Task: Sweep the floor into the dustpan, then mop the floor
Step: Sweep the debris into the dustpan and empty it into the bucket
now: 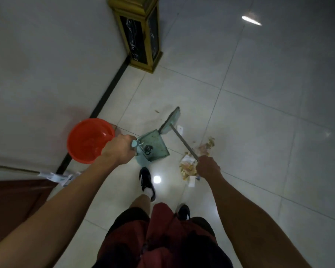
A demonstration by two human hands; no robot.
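Head view, looking down past my arms to the tiled floor (259,84).

Left hand (118,149): fingers curled tight round the top of the dustpan (153,144) handle. Pan is pale green, sitting on the floor just ahead of my left shoe (147,182), open side facing away and right. Something dark and small lies inside it near the comb teeth; too blurred to say what.

Right hand (208,167): fist wrapped round the broom (171,120) handle, the grey shaft running up and left from my knuckles. Broom head is green, on the floor just beyond the pan's far corner, touching or nearly so; cannot tell which.

Litter (193,161): a heap of yellowish and pinkish scraps with bits of white paper, on the floor right of the pan, partly under my right hand and the shaft. A stray scrap lies farther out, left of the broom head.

Red bucket (90,140) stands by the wall (46,55), left of the pan, partly behind my left hand. Mop (56,176) leans low at the left, under my left forearm. Gold-framed dark bin (141,31) stands at the wall's corner, well away.
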